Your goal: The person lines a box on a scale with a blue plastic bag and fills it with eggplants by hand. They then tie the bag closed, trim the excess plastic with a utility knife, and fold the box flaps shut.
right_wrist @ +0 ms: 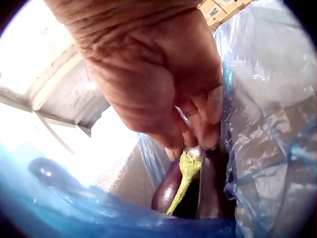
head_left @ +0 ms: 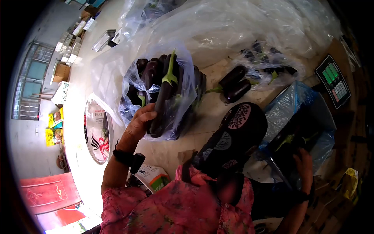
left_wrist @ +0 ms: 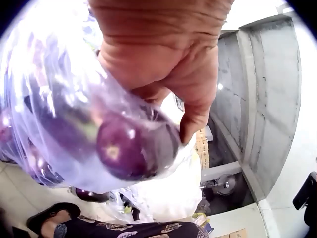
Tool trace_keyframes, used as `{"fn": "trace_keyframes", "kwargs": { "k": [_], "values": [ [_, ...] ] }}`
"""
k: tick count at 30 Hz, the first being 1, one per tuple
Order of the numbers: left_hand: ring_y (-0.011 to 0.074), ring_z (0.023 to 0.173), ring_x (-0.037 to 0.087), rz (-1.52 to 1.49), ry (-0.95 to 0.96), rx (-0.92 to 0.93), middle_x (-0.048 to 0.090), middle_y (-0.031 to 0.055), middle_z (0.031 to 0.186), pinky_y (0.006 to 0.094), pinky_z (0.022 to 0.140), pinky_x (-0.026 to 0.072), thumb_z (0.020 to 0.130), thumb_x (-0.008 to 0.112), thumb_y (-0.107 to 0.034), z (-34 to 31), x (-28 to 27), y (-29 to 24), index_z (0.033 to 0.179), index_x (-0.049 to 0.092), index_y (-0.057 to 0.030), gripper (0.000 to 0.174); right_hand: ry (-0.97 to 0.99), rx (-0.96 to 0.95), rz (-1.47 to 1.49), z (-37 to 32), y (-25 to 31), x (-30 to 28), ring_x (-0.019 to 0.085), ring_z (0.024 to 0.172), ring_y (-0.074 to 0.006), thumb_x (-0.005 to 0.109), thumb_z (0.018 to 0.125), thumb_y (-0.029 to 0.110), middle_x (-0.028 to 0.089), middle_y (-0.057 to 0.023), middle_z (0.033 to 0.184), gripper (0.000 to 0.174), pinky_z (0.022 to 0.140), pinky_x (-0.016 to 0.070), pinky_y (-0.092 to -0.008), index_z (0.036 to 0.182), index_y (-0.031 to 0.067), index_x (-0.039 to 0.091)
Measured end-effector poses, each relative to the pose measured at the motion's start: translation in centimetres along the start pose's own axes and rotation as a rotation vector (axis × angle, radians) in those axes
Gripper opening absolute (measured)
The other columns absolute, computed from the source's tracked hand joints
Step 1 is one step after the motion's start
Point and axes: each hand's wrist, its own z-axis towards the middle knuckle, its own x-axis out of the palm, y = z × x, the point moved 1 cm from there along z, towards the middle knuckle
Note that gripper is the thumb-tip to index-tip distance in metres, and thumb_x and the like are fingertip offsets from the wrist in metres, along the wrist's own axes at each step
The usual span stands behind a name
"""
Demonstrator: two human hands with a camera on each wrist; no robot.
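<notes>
My left hand holds a long dark purple eggplant near its lower end, its green stem pointing away. It lies over a clear plastic bag packed with eggplants. In the left wrist view the blunt end of an eggplant shows beside the thumb, partly behind plastic. My right hand reaches down into a blue plastic-lined container holding eggplants. In the right wrist view its curled fingers and thumb pinch an eggplant close beside a green stem.
Two loose eggplants lie beyond my knee, near another plastic bag of eggplants. A scale display stands at the right. A large clear plastic sheet spreads at the back. To the left is a round printed sack.
</notes>
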Motion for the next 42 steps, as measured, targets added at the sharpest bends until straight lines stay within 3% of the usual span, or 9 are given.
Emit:
{"fn": "trace_keyframes", "kwargs": {
  "k": [4,7,11,17,27,32,33,37,42],
  "values": [
    [0.0193,0.109,0.055,0.104,-0.321,0.439,0.058,0.0115,0.119,0.0326,0.1,0.0404,0.078,0.067,-0.016,0.7,5.4,-3.2,0.131,0.046,0.0041,0.06,-0.009,0.048,-0.068,-0.1,1.0,-0.2,0.065,0.091,-0.0377,0.068,0.086,0.013,0.067,-0.0209,0.104,0.032,0.077,0.0517,-0.0431,0.114,0.0008,0.063],
    [0.0195,0.113,0.052,0.129,-0.162,0.578,0.055,0.0113,0.123,0.0326,0.103,0.0376,0.077,0.069,-0.014,1.6,9.4,-5.5,0.135,0.042,0.0045,0.066,0.016,0.08,-0.084,0.0,2.0,-0.9,0.065,0.091,-0.0373,0.068,0.085,0.013,0.067,-0.0205,0.105,0.032,0.077,0.0519,-0.0425,0.114,0.0015,0.063],
    [0.0172,0.115,0.051,0.07,0.223,0.256,0.057,0.0089,0.121,0.0302,0.102,0.037,0.082,0.064,-0.015,5.9,12.3,-3.3,0.136,0.045,0.0058,0.061,-0.041,0.033,-0.089,-0.3,1.1,-0.3,0.065,0.088,-0.0382,0.07,0.084,0.014,0.066,-0.0199,0.1,0.031,0.074,0.0511,-0.0445,0.112,0.0013,0.063],
    [0.0143,0.095,0.062,-0.191,0.272,-0.07,0.061,0.0073,0.107,0.0264,0.081,0.0512,0.094,0.056,-0.02,12.4,14.2,2.1,0.134,0.047,0.0018,0.047,-0.065,0.04,-0.046,0.0,1.6,-0.5,0.064,0.084,-0.0387,0.07,0.082,0.01,0.065,-0.0213,0.094,0.029,0.072,0.0506,-0.0446,0.109,0.0004,0.064],
    [0.0159,0.101,0.057,-0.077,0.103,-0.219,0.06,0.0081,0.113,0.0268,0.084,0.047,0.092,0.061,-0.02,19.0,16.8,7.4,0.14,0.044,0.0033,0.056,-0.035,0.065,-0.021,0.9,2.0,-0.2,0.063,0.085,-0.0411,0.07,0.083,0.013,0.065,-0.0221,0.095,0.029,0.074,0.0504,-0.0464,0.108,-0.0004,0.063],
    [0.0211,0.116,0.056,-0.109,0.059,0.096,0.061,0.0129,0.123,0.0293,0.095,0.0458,0.092,0.061,-0.023,28.4,22.5,4.2,0.139,0.046,0.0025,0.055,-0.053,0.016,-0.05,1.1,1.9,-0.1,0.064,0.084,-0.0389,0.071,0.08,0.009,0.065,-0.0211,0.094,0.032,0.072,0.051,-0.043,0.11,-0.0002,0.064],
    [0.0217,0.119,0.056,-0.054,-0.025,0.156,0.061,0.0136,0.124,0.0304,0.097,0.0456,0.093,0.061,-0.024,28.6,23.3,2.7,0.138,0.047,0.0022,0.054,-0.028,0.051,-0.041,1.0,2.1,-0.4,0.064,0.085,-0.0392,0.071,0.081,0.01,0.065,-0.0212,0.095,0.03,0.073,0.0509,-0.0439,0.109,-0.0002,0.064],
    [0.0208,0.11,0.06,0.08,0.362,0.125,0.063,0.0125,0.12,0.0338,0.097,0.047,0.094,0.059,-0.02,22.6,22.5,-0.1,0.129,0.056,0.0014,0.04,-0.026,0.094,0.022,1.6,2.1,-0.1,0.064,0.086,-0.0397,0.069,0.082,0.009,0.066,-0.0219,0.096,0.029,0.075,0.0511,-0.0449,0.108,0.0,0.064],
    [0.0146,0.088,0.064,0.151,-0.192,0.398,0.068,0.0079,0.101,0.027,0.077,0.0502,0.094,0.056,-0.01,12.1,13.5,-1.3,0.11,0.066,0.0009,0.022,-0.033,0.103,0.07,1.9,2.3,0.3,0.065,0.084,-0.0381,0.069,0.083,0.007,0.066,-0.0225,0.094,0.029,0.073,0.0518,-0.043,0.11,-0.0005,0.064]
  ]
}}
